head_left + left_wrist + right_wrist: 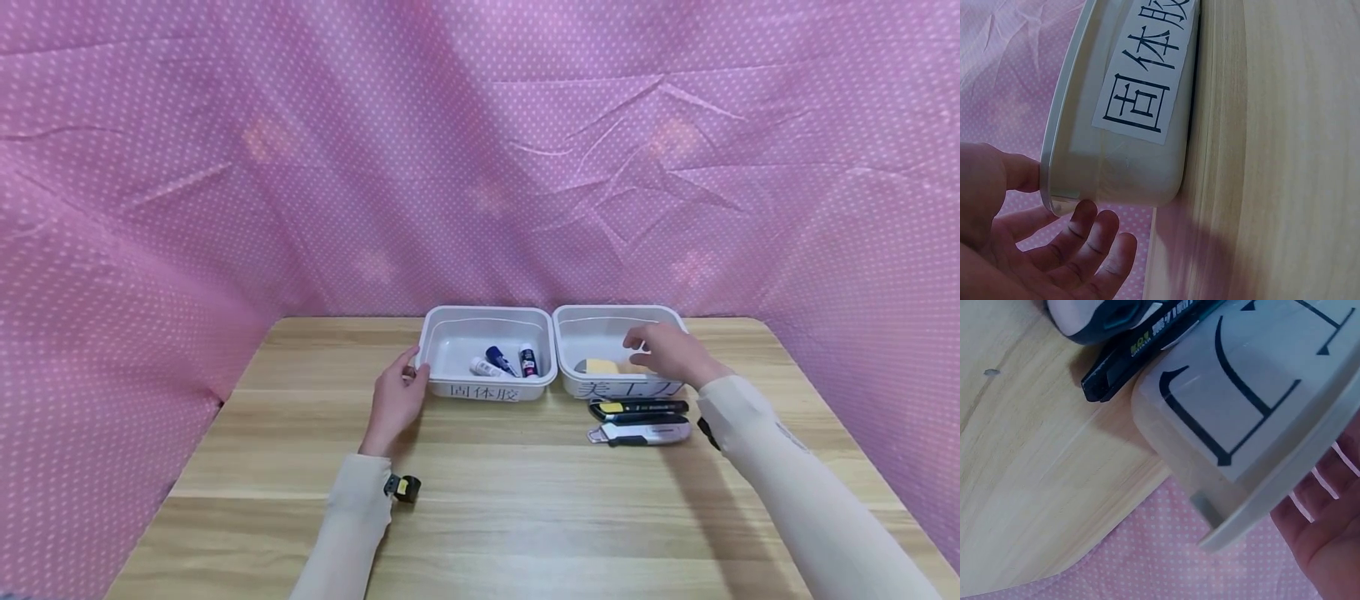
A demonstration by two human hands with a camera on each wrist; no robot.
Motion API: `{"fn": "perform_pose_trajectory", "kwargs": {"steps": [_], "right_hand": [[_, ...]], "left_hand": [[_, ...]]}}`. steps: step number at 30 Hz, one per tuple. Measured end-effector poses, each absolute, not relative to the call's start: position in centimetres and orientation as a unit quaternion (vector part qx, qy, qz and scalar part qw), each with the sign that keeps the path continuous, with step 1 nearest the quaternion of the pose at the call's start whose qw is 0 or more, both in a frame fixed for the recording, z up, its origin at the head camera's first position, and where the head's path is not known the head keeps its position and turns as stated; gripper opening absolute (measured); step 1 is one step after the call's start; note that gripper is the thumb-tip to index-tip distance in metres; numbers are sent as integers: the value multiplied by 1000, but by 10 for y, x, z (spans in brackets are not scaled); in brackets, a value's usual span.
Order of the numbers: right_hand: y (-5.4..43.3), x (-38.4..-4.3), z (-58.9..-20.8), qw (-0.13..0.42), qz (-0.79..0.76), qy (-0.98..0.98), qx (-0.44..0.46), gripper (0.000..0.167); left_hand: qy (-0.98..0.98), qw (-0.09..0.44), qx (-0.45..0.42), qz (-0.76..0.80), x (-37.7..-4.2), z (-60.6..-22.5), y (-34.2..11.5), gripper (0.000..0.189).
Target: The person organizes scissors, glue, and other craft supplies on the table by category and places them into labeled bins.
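Note:
My left hand (396, 404) holds the near left corner of the left white plastic box (487, 312), its thumb and fingers about the rim (1047, 162). Inside that box lie several glue sticks (528, 360), white and dark blue. Over the right half of the right white box (618, 310) is my right hand (671, 354), fingers loosely bent and reaching inside the rim. A yellow and grey thing (600, 366) lies in this box near the fingers; its kind is unclear. The right wrist view shows the palm (1335, 550) beyond the rim, with nothing visible in it.
In front of the right box lie a black and yellow utility knife (637, 408) and a white and black utility knife (645, 432). Both boxes carry printed labels (483, 392) and stand on a wooden table (487, 508). Pink dotted cloth (480, 167) hangs behind.

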State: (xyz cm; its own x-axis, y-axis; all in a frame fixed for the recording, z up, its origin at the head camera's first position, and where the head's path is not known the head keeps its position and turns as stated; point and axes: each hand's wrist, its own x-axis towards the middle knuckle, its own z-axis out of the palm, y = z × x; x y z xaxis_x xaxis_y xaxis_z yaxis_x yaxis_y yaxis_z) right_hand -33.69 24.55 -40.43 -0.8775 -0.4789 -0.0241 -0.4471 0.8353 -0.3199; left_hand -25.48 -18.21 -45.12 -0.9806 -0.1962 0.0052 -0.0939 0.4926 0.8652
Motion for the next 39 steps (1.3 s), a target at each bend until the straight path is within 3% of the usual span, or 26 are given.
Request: {"fn": "perform_pose_trajectory", "kwargs": {"steps": [24,39], "right_hand": [[254,-287,-380,-75,-179,951,-239,22],[246,-256,-371,-107,-195,947,-231,32]], "left_hand": [[-863,50,88,-495,-253,-448,-179,51],[-865,54,88,-490,-252,-450,-179,51]]}}
